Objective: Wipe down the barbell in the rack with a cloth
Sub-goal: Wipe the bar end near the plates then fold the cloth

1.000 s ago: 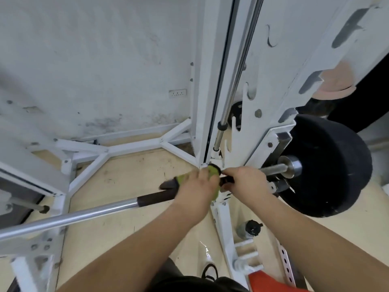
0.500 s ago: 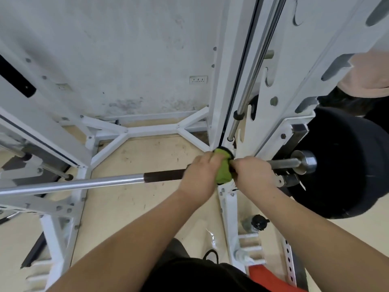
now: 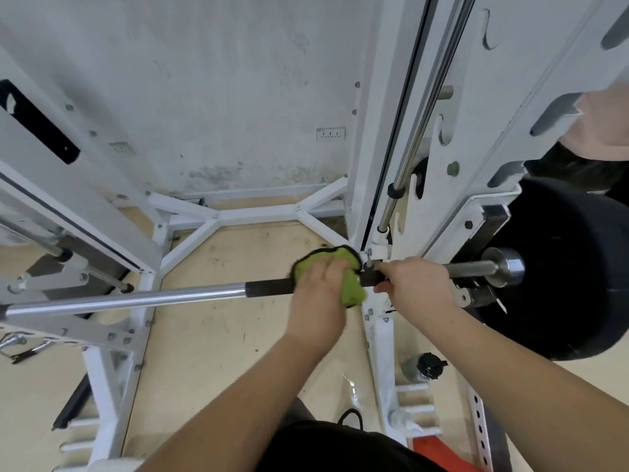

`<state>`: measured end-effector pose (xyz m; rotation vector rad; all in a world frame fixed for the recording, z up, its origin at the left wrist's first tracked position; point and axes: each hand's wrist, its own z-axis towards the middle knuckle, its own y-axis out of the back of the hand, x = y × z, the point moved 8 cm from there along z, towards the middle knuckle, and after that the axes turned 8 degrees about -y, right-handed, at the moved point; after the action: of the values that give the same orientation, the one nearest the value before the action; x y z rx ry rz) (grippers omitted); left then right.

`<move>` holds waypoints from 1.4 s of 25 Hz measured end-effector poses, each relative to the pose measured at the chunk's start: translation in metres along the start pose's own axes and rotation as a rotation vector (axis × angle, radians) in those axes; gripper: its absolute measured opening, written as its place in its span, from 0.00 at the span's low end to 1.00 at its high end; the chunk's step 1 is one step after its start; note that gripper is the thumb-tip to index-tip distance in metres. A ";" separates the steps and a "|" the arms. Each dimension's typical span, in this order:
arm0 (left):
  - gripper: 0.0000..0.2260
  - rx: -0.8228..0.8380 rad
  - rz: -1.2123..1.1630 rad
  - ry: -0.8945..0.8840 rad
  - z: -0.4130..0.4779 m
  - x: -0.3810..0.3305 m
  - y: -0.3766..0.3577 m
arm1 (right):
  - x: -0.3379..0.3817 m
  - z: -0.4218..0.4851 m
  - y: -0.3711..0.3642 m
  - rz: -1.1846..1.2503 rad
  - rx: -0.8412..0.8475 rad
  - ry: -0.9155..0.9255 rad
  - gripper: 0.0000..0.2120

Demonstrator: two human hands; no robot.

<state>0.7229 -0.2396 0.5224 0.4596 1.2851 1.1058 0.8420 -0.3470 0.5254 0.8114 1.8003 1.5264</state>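
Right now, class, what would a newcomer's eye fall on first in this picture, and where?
The bright green cloth, centre frame, held over the barbell by the left hand, with the right hand gripping the bar beside it. Next, the big black weight plate by the bar's end at the right edge.

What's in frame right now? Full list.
barbell: one, silver with a dark grip section, lying across the rack
cloth: one, green, on the barbell under the left hand
weight plate: one, black, on the barbell's right end
rack: one, white, around the barbell
guide rod: one, chrome, along the right upright
bottle: one, clear with black cap, on the floor by the right upright
wall socket: one, white, on the wall
left hand: holds the cloth on the barbell
right hand: grips the barbell right of the cloth
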 end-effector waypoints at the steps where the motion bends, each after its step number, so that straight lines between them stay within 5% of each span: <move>1: 0.30 0.036 -0.027 -0.100 0.000 -0.017 -0.007 | -0.001 0.002 0.000 0.011 0.019 -0.023 0.07; 4: 0.31 0.116 0.050 -0.215 -0.016 0.022 0.026 | -0.001 0.005 0.000 0.040 0.088 -0.048 0.08; 8: 0.29 -0.083 0.240 0.046 -0.068 0.061 0.065 | -0.001 0.004 -0.005 0.019 0.094 -0.048 0.09; 12: 0.30 0.046 -0.177 0.055 -0.101 -0.007 -0.010 | 0.009 0.003 0.003 0.058 0.092 -0.022 0.10; 14: 0.20 -0.120 -0.690 0.490 -0.108 0.028 -0.018 | 0.031 -0.001 0.012 0.076 0.035 0.102 0.11; 16: 0.15 -0.470 -1.012 0.937 -0.126 0.074 -0.011 | 0.053 -0.009 0.014 0.050 0.000 0.186 0.10; 18: 0.07 -0.735 -1.263 1.129 -0.128 0.101 0.001 | 0.057 -0.006 0.015 0.030 -0.002 0.153 0.09; 20: 0.12 -0.843 -1.574 1.090 -0.104 0.107 0.007 | 0.057 0.001 0.012 -0.001 0.030 0.131 0.09; 23: 0.16 -0.705 -1.806 1.128 -0.068 0.061 -0.032 | 0.053 0.002 0.009 -0.006 0.040 0.130 0.09; 27: 0.15 -0.470 -1.761 1.260 -0.062 0.021 -0.064 | 0.049 0.004 0.015 0.018 0.053 0.110 0.10; 32: 0.21 -0.806 -1.672 1.077 -0.078 0.092 -0.005 | 0.051 -0.008 0.015 -0.003 0.028 0.186 0.06; 35: 0.23 -0.695 -1.811 1.160 -0.057 0.049 -0.040 | 0.051 -0.005 0.017 0.017 0.026 0.174 0.07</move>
<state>0.6816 -0.2324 0.4483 -1.8179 1.3743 -0.0152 0.8079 -0.3078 0.5386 0.7276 1.9460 1.6306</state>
